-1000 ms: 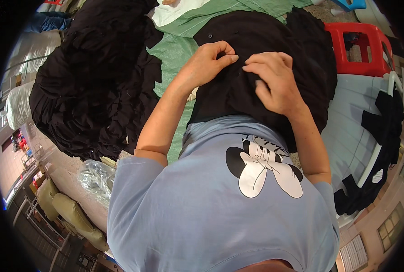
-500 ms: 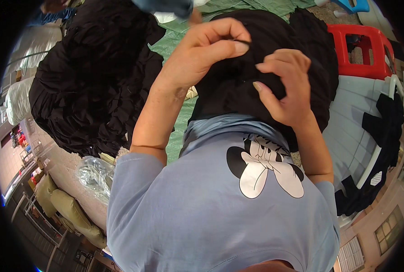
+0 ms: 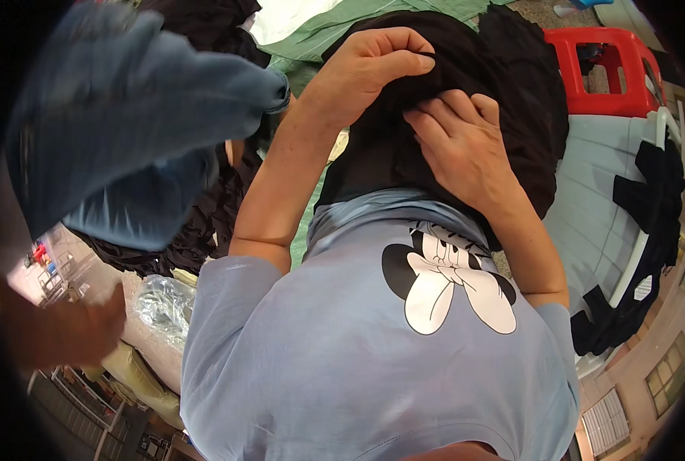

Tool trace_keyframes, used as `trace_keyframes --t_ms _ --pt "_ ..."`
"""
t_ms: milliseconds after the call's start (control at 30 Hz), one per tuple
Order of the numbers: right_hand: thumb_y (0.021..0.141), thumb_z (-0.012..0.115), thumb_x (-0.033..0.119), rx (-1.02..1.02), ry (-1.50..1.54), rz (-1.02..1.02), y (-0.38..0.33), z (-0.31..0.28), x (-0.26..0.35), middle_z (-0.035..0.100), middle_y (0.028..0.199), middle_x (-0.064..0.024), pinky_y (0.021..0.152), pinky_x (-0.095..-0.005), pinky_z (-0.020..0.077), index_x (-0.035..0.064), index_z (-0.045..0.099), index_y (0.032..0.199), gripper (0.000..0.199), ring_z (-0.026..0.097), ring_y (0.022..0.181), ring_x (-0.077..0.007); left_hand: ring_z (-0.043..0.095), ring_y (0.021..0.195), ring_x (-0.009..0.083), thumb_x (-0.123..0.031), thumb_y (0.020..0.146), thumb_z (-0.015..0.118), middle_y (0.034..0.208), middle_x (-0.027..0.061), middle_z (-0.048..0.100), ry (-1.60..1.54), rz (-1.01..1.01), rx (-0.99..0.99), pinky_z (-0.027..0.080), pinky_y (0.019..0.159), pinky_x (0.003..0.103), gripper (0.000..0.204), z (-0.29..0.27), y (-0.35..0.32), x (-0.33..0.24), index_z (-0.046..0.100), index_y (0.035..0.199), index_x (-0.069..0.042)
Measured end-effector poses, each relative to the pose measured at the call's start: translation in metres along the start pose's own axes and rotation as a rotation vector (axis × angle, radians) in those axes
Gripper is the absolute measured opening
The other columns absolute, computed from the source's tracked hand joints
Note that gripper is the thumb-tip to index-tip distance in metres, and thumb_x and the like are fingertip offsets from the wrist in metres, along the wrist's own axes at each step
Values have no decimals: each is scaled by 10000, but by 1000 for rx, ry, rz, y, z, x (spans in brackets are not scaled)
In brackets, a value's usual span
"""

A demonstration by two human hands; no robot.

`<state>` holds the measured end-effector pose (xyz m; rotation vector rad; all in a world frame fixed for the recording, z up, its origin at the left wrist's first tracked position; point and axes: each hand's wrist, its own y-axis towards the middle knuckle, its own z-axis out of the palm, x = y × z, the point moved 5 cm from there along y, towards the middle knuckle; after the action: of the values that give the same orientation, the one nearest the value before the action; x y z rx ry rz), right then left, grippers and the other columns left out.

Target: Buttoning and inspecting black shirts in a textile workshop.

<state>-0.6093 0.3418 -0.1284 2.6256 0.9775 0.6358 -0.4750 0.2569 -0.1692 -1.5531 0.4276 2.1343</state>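
Black cloth lies across my lap in a loose, bunched heap. My left hand is closed in a pinch on a raised edge of it, thumb against the curled forefinger. Just below and to the right, my right hand has its fingers bent down and closed on the same cloth, its thumb mostly hidden. A small gap separates the two hands. Folds of the cloth hide what lies beneath the right fingertips.
A person's denim sleeve and blurred hand fill the left side, partly covering a black garment pile. Green sheeting lies ahead. At right are a red plastic stool and a pale panel with dark cloth pieces.
My right hand has come down and left, closing from an open curl onto the black cloth. My left hand keeps its pinch. The denim-clad person has moved in at the left.
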Motion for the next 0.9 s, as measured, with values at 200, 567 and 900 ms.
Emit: trace_keyframes --t_ms 200,567,900 --pt "753 672 23 -16 102 11 -8 -12 -7 656 926 -30 841 -345 415 58 662 933 184 602 890 -203 516 888 25 -99 922 644 918 -62 599 131 -51 -35 396 822 198 95 -2 -10 -6 669 979 -26" --pt "647 761 -70 -466 87 -124 -8 -30 -4 642 876 -41 696 -303 428 38 686 954 334 603 713 -184 521 813 26 -20 925 642 887 -41 590 230 -58 51 423 712 190 47 28 -28 -15 646 959 12" --pt "671 685 -136 -439 244 41 -16 -16 -19 648 873 -57 687 -317 455 43 663 888 283 582 735 -218 550 841 44 -1 928 649 924 -4 615 299 27 -100 452 729 203 83 33 -37 -8 664 995 44"
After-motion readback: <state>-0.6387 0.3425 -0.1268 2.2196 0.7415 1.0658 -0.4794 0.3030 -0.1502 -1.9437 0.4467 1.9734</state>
